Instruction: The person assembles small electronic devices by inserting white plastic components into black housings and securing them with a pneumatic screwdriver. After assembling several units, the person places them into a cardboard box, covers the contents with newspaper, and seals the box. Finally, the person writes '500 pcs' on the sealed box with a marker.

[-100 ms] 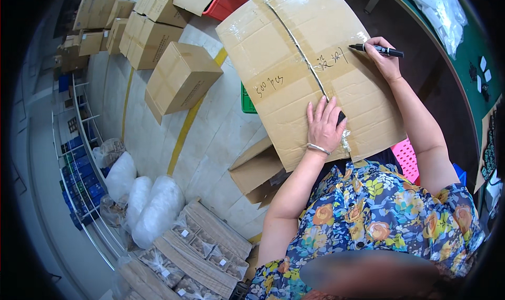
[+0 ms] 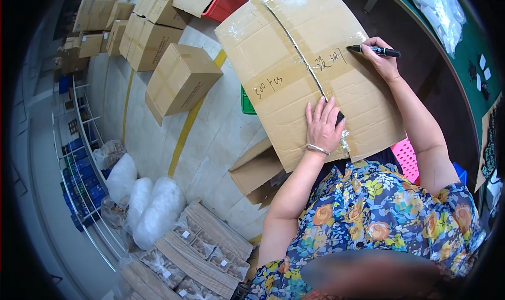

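Observation:
A large taped cardboard box (image 2: 286,105) stands close in front of me, with handwriting in black on its top and a dark seam running between the flaps. My right hand (image 2: 382,62) grips a black marker (image 2: 386,52), its tip pointing left at the right end of the writing. Whether the tip touches the cardboard I cannot tell. Near the box's front edge my left hand (image 2: 324,126) lies on the seam, fingers stretched out. Between its thumb and forefinger sits a small black piece, apparently the marker cap (image 2: 340,117).
Other cartons (image 2: 184,79) stand on the floor to the left, beside a red crate (image 2: 229,3). An open carton (image 2: 258,168) is close to my left arm. Lower left are wrapped white rolls (image 2: 160,210) and divided trays (image 2: 205,247). A green table (image 2: 447,42) curves along the right.
My right hand and the marker have shifted slightly left. The left hand stays on the box in nearly the same place.

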A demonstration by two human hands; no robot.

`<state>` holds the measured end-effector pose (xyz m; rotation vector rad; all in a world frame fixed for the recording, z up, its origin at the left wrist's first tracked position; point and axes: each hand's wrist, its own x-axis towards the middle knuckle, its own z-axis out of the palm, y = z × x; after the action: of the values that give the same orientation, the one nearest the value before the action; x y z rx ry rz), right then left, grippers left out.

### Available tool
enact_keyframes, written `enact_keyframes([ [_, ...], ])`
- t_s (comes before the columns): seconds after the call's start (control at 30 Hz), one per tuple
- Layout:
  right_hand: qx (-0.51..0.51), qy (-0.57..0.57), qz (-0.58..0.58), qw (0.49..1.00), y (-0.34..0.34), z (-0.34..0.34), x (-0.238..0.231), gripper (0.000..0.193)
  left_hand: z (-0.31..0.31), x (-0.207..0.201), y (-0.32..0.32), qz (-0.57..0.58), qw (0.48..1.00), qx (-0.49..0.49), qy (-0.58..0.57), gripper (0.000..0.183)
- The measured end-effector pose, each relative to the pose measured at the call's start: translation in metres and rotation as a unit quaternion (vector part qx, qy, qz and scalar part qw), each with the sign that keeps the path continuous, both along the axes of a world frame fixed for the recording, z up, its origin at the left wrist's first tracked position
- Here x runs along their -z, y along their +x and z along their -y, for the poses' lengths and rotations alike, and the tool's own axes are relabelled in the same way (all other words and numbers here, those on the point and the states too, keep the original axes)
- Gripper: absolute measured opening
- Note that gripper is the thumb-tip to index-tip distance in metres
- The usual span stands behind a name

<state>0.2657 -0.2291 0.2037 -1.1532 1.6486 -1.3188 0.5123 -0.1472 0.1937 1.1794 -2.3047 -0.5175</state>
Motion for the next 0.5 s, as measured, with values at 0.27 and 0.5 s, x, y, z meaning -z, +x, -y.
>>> enact_keyframes([
  [0.27, -0.015, -0.015, -0.029, 0.999, -0.003, -0.001, 0.005, 0.015, 0.001, 0.000, 0.000, 0.001, 1.000, 0.000, 0.003, 0.032],
  [0.5, 0.015, -0.016, 0.000, 1.000, -0.003, -0.001, 0.005, 0.013, 0.001, 0.001, 0.000, -0.001, 1.000, 0.000, 0.003, 0.031],
])
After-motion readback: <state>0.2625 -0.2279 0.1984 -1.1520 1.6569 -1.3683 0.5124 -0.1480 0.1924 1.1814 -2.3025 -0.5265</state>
